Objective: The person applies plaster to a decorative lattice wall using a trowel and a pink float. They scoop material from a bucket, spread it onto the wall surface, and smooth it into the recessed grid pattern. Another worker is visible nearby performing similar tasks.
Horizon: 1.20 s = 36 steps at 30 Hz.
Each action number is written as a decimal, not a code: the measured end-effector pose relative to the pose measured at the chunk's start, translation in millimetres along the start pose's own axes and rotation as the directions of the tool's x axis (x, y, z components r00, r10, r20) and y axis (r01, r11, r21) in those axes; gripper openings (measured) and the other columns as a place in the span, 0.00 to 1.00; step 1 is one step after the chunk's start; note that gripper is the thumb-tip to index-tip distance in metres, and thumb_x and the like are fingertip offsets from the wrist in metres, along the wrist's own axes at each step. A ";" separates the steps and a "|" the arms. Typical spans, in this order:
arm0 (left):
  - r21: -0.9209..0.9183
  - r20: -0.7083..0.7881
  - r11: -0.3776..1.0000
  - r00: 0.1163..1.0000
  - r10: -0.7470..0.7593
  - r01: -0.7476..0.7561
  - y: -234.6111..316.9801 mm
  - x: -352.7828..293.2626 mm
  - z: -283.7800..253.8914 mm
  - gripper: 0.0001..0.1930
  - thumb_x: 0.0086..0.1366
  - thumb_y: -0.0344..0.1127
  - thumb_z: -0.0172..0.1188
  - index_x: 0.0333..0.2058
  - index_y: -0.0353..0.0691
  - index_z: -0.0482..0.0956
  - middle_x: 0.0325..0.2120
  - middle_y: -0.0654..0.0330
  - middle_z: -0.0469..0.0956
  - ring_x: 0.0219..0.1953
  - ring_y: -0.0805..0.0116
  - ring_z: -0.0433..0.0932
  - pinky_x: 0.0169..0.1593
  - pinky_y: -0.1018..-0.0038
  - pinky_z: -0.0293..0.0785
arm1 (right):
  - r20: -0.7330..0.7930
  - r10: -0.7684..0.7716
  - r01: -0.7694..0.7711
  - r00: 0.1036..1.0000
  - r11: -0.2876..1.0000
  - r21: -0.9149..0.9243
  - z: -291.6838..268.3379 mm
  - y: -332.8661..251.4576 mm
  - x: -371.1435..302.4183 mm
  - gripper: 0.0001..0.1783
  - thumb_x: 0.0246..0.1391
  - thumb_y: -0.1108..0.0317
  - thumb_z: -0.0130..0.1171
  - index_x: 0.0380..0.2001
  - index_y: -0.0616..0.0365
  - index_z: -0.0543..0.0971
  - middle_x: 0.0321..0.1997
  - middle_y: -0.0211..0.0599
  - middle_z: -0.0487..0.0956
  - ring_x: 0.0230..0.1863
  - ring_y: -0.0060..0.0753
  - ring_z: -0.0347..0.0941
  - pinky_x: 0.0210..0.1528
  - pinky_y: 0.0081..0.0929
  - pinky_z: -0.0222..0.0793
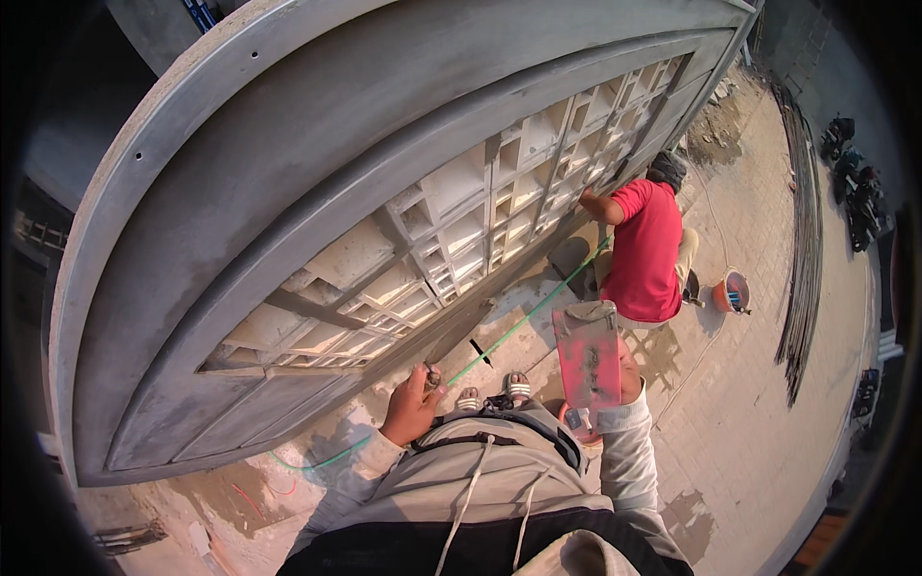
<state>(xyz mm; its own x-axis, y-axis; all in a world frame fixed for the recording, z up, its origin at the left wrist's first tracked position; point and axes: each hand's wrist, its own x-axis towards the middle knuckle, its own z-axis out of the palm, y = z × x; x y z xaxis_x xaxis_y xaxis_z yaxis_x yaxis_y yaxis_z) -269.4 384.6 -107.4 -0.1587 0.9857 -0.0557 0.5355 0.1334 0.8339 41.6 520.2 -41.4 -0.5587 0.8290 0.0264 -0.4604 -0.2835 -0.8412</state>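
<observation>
My right hand (629, 374) is closed on a flat rectangular plastering float (589, 360). Its broad face is pinkish red with grey mortar smeared over it, and most of my fingers are hidden behind it. My left hand (411, 407) is curled shut near my waist, with a small dark brownish thing at its fingertips that I cannot make out. Ahead and to the left of both hands stands a grey plastered wall (317, 202) with a panel of pale openwork blocks (461, 230) set into it. Neither hand touches the wall.
A person in a red shirt (648, 250) crouches against the wall ahead, one arm reaching to it. An orange bucket (733, 292) stands beside them; another bucket (582, 428) is partly hidden below the float. A green hose (519, 324) crosses the ground. Long rods (799, 240) lie right.
</observation>
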 end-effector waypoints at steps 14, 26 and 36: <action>-0.177 -0.289 0.959 0.920 -0.267 0.222 -4.4 -54.6 -3.2 0.13 0.66 0.32 0.61 0.44 0.38 0.67 0.30 0.50 0.77 0.34 0.46 0.78 0.37 0.62 0.72 | 0.450 -0.380 0.390 0.808 -0.227 -0.892 -86.7 0.7 225.8 0.23 0.55 0.76 0.58 0.55 0.60 0.69 0.50 0.51 0.74 0.47 0.57 0.75 0.45 0.40 0.75; -0.227 -0.512 0.931 0.778 -0.363 0.285 -1.3 -100.0 8.7 0.13 0.65 0.30 0.61 0.43 0.38 0.67 0.29 0.47 0.76 0.33 0.41 0.77 0.35 0.61 0.72 | 0.608 -0.401 0.348 0.686 -0.552 -0.758 -97.7 24.4 306.0 0.33 0.42 0.74 0.65 0.56 0.46 0.72 0.51 0.40 0.74 0.47 0.46 0.76 0.42 0.40 0.76; -0.273 -0.511 0.901 0.743 -0.433 0.337 1.8 -111.7 11.3 0.12 0.65 0.31 0.61 0.42 0.39 0.67 0.30 0.46 0.77 0.36 0.40 0.78 0.35 0.59 0.73 | 0.633 -0.363 0.350 0.684 -0.598 -0.721 -86.3 14.5 315.7 0.30 0.45 0.76 0.63 0.55 0.44 0.76 0.47 0.38 0.75 0.43 0.45 0.76 0.40 0.41 0.76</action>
<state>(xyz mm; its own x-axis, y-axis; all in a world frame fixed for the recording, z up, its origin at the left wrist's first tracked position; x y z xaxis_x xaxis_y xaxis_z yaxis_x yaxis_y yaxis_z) -241.3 275.9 -105.9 -0.7736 0.6219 -0.1216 0.2026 0.4246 0.8824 -81.9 819.5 -91.8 -0.6513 0.3650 0.6653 0.5776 0.8070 0.1227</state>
